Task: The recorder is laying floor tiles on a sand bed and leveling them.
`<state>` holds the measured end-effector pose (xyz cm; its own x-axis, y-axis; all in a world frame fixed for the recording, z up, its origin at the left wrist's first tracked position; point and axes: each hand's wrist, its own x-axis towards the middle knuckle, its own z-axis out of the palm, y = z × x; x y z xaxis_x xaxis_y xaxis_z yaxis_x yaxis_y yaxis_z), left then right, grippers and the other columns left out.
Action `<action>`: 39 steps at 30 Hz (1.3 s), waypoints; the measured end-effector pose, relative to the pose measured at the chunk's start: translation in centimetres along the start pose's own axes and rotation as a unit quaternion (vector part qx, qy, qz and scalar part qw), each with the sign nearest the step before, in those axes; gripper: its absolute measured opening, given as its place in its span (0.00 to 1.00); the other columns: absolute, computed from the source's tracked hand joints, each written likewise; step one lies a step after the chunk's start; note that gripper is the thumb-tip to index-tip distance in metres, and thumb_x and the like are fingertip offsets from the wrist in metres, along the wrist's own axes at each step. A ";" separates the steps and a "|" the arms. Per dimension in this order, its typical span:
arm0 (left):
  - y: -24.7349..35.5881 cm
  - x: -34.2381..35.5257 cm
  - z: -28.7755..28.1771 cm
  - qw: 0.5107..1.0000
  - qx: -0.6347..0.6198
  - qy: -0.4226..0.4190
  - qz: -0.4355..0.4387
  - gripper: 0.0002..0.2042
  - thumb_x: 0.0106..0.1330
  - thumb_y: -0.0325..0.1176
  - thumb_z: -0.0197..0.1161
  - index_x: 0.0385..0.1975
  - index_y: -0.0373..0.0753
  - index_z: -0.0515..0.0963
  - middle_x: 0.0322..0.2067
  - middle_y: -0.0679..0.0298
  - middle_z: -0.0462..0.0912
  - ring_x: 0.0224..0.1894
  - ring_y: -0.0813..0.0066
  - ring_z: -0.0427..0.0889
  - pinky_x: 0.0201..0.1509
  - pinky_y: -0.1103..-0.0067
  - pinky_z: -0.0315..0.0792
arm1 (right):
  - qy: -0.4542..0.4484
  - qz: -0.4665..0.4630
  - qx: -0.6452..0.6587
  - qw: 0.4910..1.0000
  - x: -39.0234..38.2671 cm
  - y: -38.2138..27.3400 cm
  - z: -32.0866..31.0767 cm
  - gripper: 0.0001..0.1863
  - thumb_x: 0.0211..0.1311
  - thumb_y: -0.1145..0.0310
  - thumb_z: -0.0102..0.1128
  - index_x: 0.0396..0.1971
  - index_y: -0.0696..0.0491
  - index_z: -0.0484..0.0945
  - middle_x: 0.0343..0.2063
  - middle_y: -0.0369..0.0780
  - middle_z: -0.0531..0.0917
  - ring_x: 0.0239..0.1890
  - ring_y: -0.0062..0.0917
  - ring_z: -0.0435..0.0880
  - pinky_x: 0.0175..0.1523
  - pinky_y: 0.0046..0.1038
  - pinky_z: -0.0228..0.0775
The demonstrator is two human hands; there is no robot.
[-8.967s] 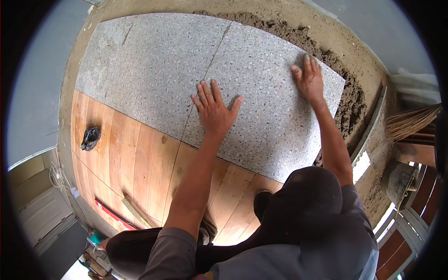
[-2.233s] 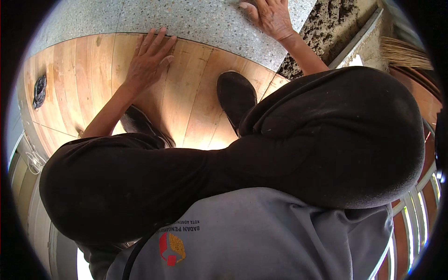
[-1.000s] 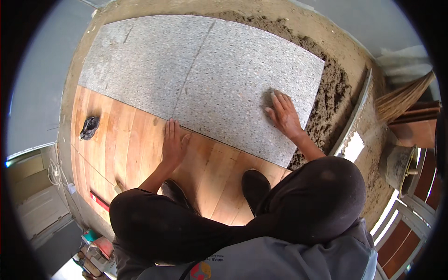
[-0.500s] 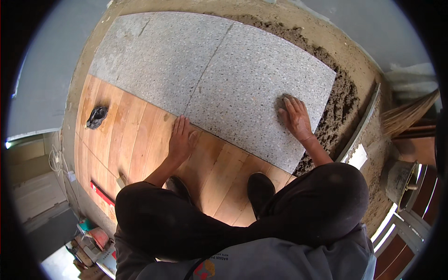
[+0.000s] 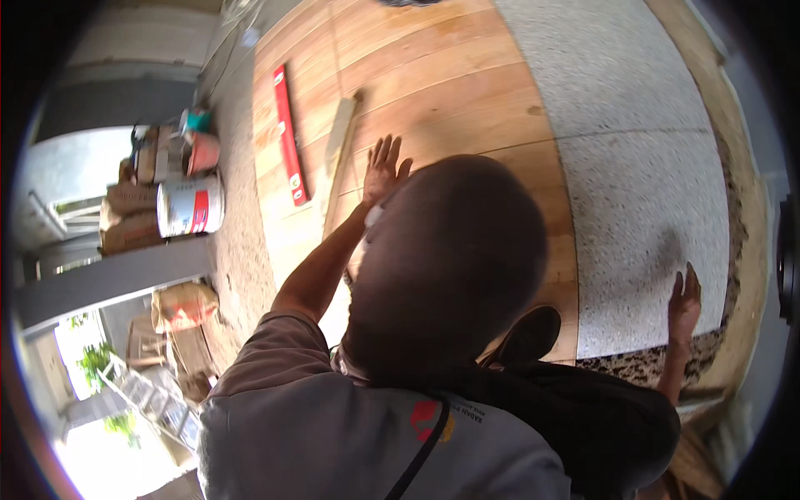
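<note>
My left hand (image 5: 385,173) is stretched over the wood-look floor tiles (image 5: 467,92), fingers spread and holding nothing. Close to its left lies a pale, narrow strip (image 5: 337,154), and beyond that a red spirit level (image 5: 289,137). My right hand (image 5: 685,307) is over the grey speckled slab (image 5: 633,200) near its right edge, fingers extended and nothing in them; whether it touches the surface I cannot tell. A dark seam crosses between two such slabs. My black-trousered knee (image 5: 458,267) hides part of the wood-look tiles.
Dark mortar (image 5: 692,354) borders the slab at the right. On the left stand a white bucket (image 5: 192,207), an orange-red bucket (image 5: 202,152) and paper sacks (image 5: 185,307). A ladder (image 5: 162,400) stands farther off. A black plastic bundle (image 5: 408,2) is cut off at the top.
My view has swung left, bringing the buckets and sacks in. My left hand has moved away from the slab's edge toward the spirit level. The right hand remains over the slab.
</note>
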<state>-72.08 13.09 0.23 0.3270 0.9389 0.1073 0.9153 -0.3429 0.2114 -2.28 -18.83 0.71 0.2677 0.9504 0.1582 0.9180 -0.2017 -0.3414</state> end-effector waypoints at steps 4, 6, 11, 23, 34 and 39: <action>-6.3 -9.1 -2.0 0.994 -0.012 0.012 -0.112 0.32 0.77 0.45 0.61 0.76 0.34 0.64 0.75 0.39 0.65 0.78 0.38 0.60 0.82 0.50 0.53 | -0.044 -0.111 0.117 0.986 6.2 -0.4 -3.5 0.25 0.85 0.56 0.49 0.66 0.60 0.76 0.61 0.52 0.83 0.62 0.49 0.83 0.67 0.41 0.73; -8.8 -12.3 -2.5 0.983 0.023 0.033 -0.181 0.35 0.75 0.46 0.63 0.76 0.32 0.63 0.75 0.39 0.65 0.78 0.37 0.60 0.81 0.50 0.54 | -0.097 -0.102 -0.062 0.988 9.3 -1.3 -5.1 0.29 0.87 0.50 0.42 0.69 0.58 0.74 0.65 0.47 0.82 0.64 0.43 0.82 0.71 0.40 0.69; -15.6 -16.4 -4.0 0.962 0.099 0.064 -0.245 0.41 0.71 0.50 0.67 0.76 0.28 0.61 0.71 0.36 0.68 0.72 0.37 0.67 0.76 0.50 0.60 | -0.128 -0.203 -0.079 0.968 15.4 -4.0 -7.9 0.28 0.87 0.51 0.42 0.69 0.57 0.74 0.65 0.48 0.81 0.65 0.43 0.82 0.71 0.41 0.70; -15.1 -18.9 -6.5 0.932 0.051 0.007 -0.360 0.46 0.64 0.68 0.68 0.67 0.30 0.68 0.61 0.34 0.76 0.66 0.34 0.73 0.67 0.49 0.70 | -0.162 -0.219 -0.188 0.944 20.0 -8.7 -6.9 0.22 0.85 0.60 0.50 0.71 0.52 0.75 0.64 0.48 0.82 0.65 0.44 0.82 0.69 0.41 0.74; -8.9 -44.6 0.4 0.811 -0.003 -0.307 -0.498 0.28 0.72 0.59 0.63 0.40 0.32 0.79 0.33 0.45 0.79 0.39 0.48 0.81 0.42 0.58 0.76 | -0.103 -0.295 -0.083 0.946 18.7 -14.8 -4.5 0.18 0.74 0.68 0.61 0.59 0.59 0.80 0.49 0.52 0.88 0.51 0.47 0.88 0.56 0.44 0.82; -12.5 -38.6 -4.4 0.850 0.004 -0.201 -0.487 0.24 0.74 0.54 0.62 0.42 0.33 0.77 0.30 0.51 0.78 0.34 0.57 0.80 0.38 0.63 0.75 | -0.124 -0.249 -0.050 0.959 15.3 -15.3 -5.6 0.20 0.73 0.70 0.64 0.61 0.58 0.79 0.49 0.52 0.88 0.47 0.46 0.89 0.49 0.41 0.86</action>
<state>-97.17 -18.97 -2.32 -0.5351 0.7117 -0.4553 0.7982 0.6024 0.0035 -10.54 -2.53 13.55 -0.2786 0.9591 0.0490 0.9406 0.2829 -0.1880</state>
